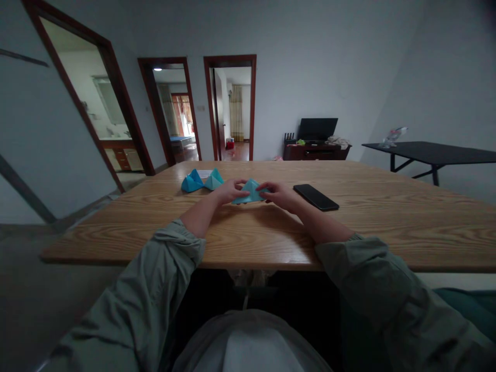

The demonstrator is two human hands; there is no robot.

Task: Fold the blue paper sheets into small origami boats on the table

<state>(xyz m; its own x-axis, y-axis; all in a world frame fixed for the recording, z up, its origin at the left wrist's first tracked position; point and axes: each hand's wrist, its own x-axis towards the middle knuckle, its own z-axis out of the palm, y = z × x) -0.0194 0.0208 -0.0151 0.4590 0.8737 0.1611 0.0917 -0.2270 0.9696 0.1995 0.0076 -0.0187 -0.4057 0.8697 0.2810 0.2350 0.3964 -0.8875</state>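
While both hands meet over the middle of the wooden table (387, 222), all the action is on one small teal paper shape (251, 192). It sits on the tabletop, dead ahead at twelve o'clock from the person, peaked like a little tent. The left hand (228, 192) is on its nine o'clock side, the right hand (281, 195) on its three o'clock side. Both have their fingers curled in and closed on the paper's edges, thumbs tucked toward the centre. That's a two-sided pinch, with no slack showing, though the fingertips are too small to tell exactly where they bite.

By the look of it, this is mid-fold: a piece being shaped or creased, pressed against the wood. Out at ten o'clock from the hands lie two folded pieces, a blue one (192, 182) and a teal one (214, 180), side by side and touching, with a white slip (204, 173) just behind them. At three o'clock, just beside the right hand, a black phone (315, 197) lies flat.

Any further crease calls for an even hold from both sides and firm pressure along the edge, since thin paper like this buckles or skews if one hand pulls harder than the other. Grey-green sleeves (163, 279) are pushed up, well clear of the work.
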